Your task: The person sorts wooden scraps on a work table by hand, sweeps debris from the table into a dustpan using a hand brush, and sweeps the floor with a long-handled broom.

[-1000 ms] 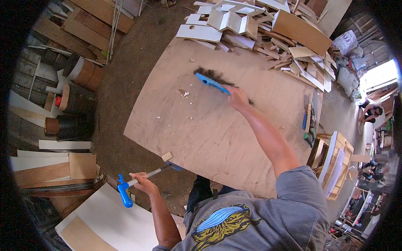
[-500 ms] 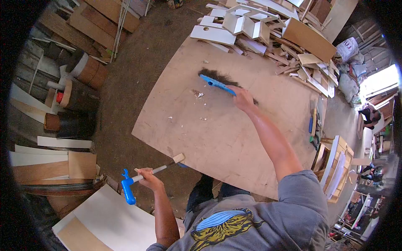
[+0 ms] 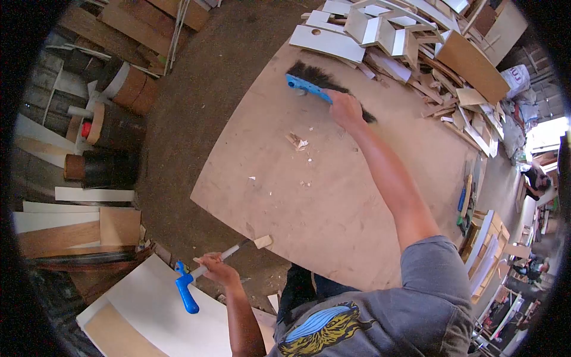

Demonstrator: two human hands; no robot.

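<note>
In the head view, my right hand (image 3: 346, 109) is closed round the end of a blue brush (image 3: 309, 85). Its dark bristles (image 3: 318, 74) lie along the far part of a large brown board (image 3: 279, 196). Wood chips (image 3: 298, 141) are scattered on the board, nearer to me than the brush. Off to the left, my left hand (image 3: 217, 268) grips a pale pole topped by a blue angled handle (image 3: 187, 291). The pole's far end is hidden near the board's edge, where a small pale block (image 3: 263, 241) shows.
Offcuts and white panels (image 3: 330, 43) are piled over the board's far side. Tools (image 3: 466, 193) lie at its right edge, beside a wooden frame (image 3: 489, 250). Boards and drums (image 3: 101, 168) line the left. Another person (image 3: 536, 181) is far right.
My right hand has moved the brush away from me, closer to the offcut pile, leaving chips behind on the near side. My left hand still holds the pole; the view has shifted slightly.
</note>
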